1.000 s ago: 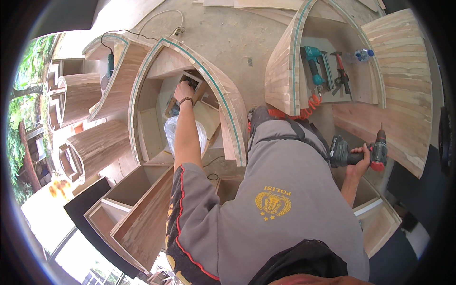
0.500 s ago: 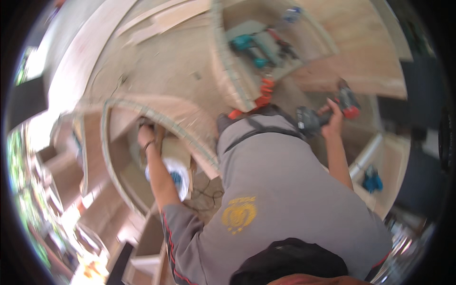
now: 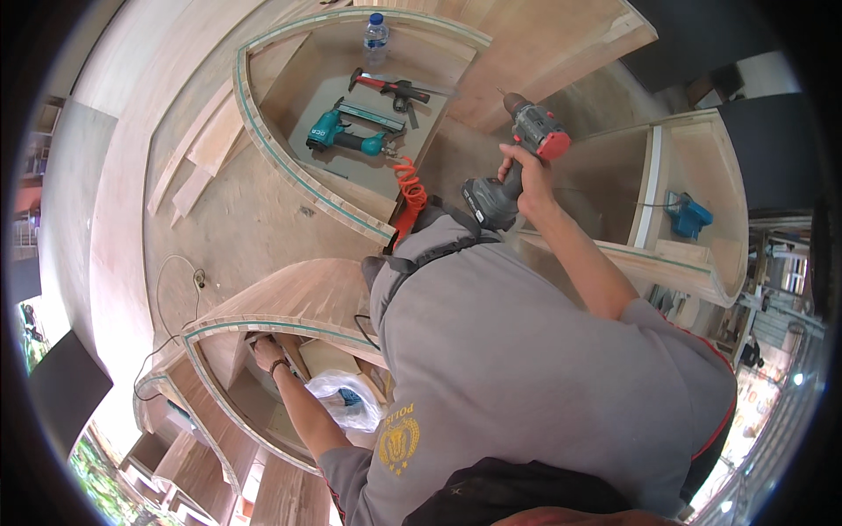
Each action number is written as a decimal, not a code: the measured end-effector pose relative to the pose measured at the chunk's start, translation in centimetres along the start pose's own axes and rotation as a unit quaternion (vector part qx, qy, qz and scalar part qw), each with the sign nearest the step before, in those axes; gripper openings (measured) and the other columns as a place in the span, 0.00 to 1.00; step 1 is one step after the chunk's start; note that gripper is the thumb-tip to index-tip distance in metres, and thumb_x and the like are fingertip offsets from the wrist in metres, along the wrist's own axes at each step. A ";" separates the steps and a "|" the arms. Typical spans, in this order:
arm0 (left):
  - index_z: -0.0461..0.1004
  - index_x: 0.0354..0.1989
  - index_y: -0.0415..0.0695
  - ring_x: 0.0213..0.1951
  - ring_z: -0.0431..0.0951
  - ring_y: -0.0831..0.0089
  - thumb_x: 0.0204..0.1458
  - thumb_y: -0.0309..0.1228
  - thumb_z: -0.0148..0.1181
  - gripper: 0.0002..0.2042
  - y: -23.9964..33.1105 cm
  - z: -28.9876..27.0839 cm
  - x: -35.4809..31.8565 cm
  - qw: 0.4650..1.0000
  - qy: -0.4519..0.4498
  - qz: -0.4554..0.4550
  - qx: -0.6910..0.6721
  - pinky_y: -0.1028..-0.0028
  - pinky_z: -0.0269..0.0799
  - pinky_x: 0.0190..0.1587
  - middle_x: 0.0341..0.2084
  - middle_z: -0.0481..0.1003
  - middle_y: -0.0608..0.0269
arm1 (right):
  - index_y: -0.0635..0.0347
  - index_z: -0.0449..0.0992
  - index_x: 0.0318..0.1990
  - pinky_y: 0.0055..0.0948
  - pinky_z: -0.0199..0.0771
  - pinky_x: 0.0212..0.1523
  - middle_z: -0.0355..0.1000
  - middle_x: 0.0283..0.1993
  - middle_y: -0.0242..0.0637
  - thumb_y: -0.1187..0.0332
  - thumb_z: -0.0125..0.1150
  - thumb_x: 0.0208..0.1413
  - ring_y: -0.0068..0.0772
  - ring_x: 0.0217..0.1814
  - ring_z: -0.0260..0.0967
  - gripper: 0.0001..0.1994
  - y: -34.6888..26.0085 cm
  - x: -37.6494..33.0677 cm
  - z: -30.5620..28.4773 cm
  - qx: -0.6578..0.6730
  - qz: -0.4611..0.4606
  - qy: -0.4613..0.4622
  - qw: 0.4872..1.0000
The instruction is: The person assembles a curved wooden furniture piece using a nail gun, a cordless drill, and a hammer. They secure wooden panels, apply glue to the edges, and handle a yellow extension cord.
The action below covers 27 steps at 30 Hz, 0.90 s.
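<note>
Wooden cabinets (image 3: 289, 294) crowded our floor (image 3: 237, 254); our right hand (image 3: 531, 181) gripped a drill (image 3: 536, 127); our left hand (image 3: 267, 352) had an unclear grip.

Yellow lettering (image 3: 401, 413) and starred emblem (image 3: 399, 445) on the grey shirt (image 3: 526, 351), right of the left grip (image 3: 266, 352); pale letters on the teal nail gun (image 3: 326, 131), left of the right grip (image 3: 529, 180); bottle label (image 3: 375, 37) illegible.

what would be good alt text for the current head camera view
A person's right hand grips a cordless drill while the left hand is inside an arched wooden cabinet. Another arched cabinet holds a teal nail gun on a coiled orange hose and a blue-capped bottle.
</note>
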<state>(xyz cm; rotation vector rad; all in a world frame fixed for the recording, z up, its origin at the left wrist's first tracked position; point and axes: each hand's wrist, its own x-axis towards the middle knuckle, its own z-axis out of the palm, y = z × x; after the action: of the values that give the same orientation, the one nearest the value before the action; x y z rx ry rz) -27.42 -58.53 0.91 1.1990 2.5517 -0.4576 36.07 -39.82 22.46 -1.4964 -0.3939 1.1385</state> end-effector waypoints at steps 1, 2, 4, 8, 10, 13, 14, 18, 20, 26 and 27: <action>0.81 0.51 0.54 0.50 0.81 0.52 0.61 0.37 0.53 0.14 0.1 -0.2 0.1 1.000 -0.023 0.003 0.005 0.54 0.78 0.50 0.49 0.81 0.51 | 0.58 0.71 0.36 0.30 0.70 0.27 0.69 0.23 0.33 0.72 0.67 0.52 0.29 0.23 0.69 0.09 0.0 0.1 -0.2 0.006 0.002 0.004 1.000; 0.81 0.52 0.54 0.51 0.81 0.52 0.61 0.37 0.53 0.14 0.0 -0.3 0.0 1.000 -0.024 -0.003 0.014 0.54 0.78 0.51 0.49 0.81 0.51 | 0.58 0.71 0.36 0.30 0.70 0.27 0.69 0.23 0.33 0.72 0.67 0.52 0.29 0.23 0.69 0.09 0.1 0.2 -0.3 0.010 0.004 0.005 1.000; 0.80 0.52 0.53 0.51 0.81 0.52 0.62 0.38 0.53 0.15 -0.2 -0.4 -0.3 0.999 -0.026 -0.016 0.031 0.54 0.79 0.51 0.49 0.81 0.52 | 0.58 0.71 0.35 0.30 0.70 0.27 0.69 0.23 0.33 0.72 0.67 0.52 0.29 0.23 0.69 0.09 0.1 0.3 -0.2 0.016 0.012 0.010 1.000; 0.80 0.53 0.52 0.53 0.80 0.53 0.62 0.39 0.53 0.15 1.3 -2.0 -0.7 0.997 -0.056 -0.025 0.039 0.55 0.78 0.52 0.51 0.80 0.53 | 0.57 0.71 0.33 0.30 0.70 0.26 0.69 0.23 0.32 0.71 0.67 0.52 0.28 0.23 0.69 0.08 0.4 0.7 -0.8 0.036 0.022 0.030 0.999; 0.81 0.52 0.53 0.52 0.80 0.51 0.61 0.42 0.54 0.15 1.2 -2.0 -1.3 0.999 -0.031 -0.031 0.012 0.55 0.78 0.52 0.49 0.80 0.51 | 0.57 0.71 0.33 0.30 0.70 0.26 0.69 0.23 0.32 0.71 0.67 0.52 0.28 0.22 0.69 0.08 0.6 1.1 -1.0 0.040 0.030 0.035 0.998; 0.81 0.51 0.54 0.50 0.80 0.49 0.59 0.44 0.56 0.16 1.5 -2.6 -2.3 0.998 -0.011 -0.058 -0.034 0.53 0.76 0.50 0.49 0.80 0.49 | 0.57 0.72 0.31 0.29 0.70 0.26 0.69 0.22 0.32 0.71 0.68 0.52 0.27 0.22 0.69 0.08 0.4 0.9 -0.8 0.042 0.029 0.044 0.998; 0.81 0.51 0.53 0.50 0.80 0.49 0.58 0.44 0.56 0.16 1.8 -2.9 -2.7 0.997 -0.005 -0.067 -0.049 0.52 0.76 0.51 0.49 0.80 0.49 | 0.57 0.72 0.31 0.29 0.70 0.26 0.69 0.22 0.31 0.71 0.68 0.52 0.27 0.22 0.68 0.08 0.3 0.8 -0.7 0.040 0.025 0.048 0.998; 0.81 0.48 0.45 0.47 0.81 0.47 0.54 0.38 0.58 0.16 0.4 -2.5 -3.7 0.978 0.104 -0.075 -0.164 0.52 0.75 0.51 0.43 0.82 0.48 | 0.57 0.72 0.31 0.28 0.70 0.25 0.69 0.22 0.31 0.71 0.68 0.52 0.26 0.22 0.69 0.08 0.4 0.8 -0.7 0.049 0.016 0.051 0.997; 0.81 0.44 0.39 0.42 0.82 0.47 0.52 0.36 0.59 0.16 -1.7 -0.9 -4.7 0.941 0.208 -0.106 -0.245 0.53 0.75 0.49 0.39 0.83 0.48 | 0.58 0.72 0.32 0.28 0.70 0.25 0.70 0.22 0.31 0.70 0.68 0.52 0.26 0.22 0.69 0.08 0.7 1.1 0.1 0.051 0.025 0.032 0.998; 0.79 0.49 0.37 0.39 0.78 0.72 0.60 0.29 0.52 0.14 0.3 -6.5 -5.7 0.737 0.125 -0.222 -0.626 0.77 0.79 0.35 0.35 0.77 0.61 | 0.59 0.74 0.37 0.29 0.73 0.27 0.74 0.32 0.33 0.72 0.69 0.52 0.29 0.27 0.74 0.08 -0.6 -0.3 0.0 0.033 -0.002 0.066 0.997; 0.78 0.50 0.36 0.39 0.78 0.71 0.61 0.29 0.52 0.14 0.8 -7.0 -5.5 0.708 0.139 -0.220 -0.657 0.76 0.79 0.36 0.37 0.78 0.60 | 0.59 0.75 0.39 0.30 0.74 0.28 0.74 0.33 0.33 0.72 0.69 0.52 0.29 0.27 0.75 0.09 -1.0 -0.4 -0.2 0.025 -0.006 0.067 0.997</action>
<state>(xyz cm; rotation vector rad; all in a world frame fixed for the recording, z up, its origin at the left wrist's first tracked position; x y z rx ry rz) -24.24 -59.04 9.22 0.0769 2.3320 1.3723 36.38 -39.96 23.50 -1.5160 -0.2800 1.0240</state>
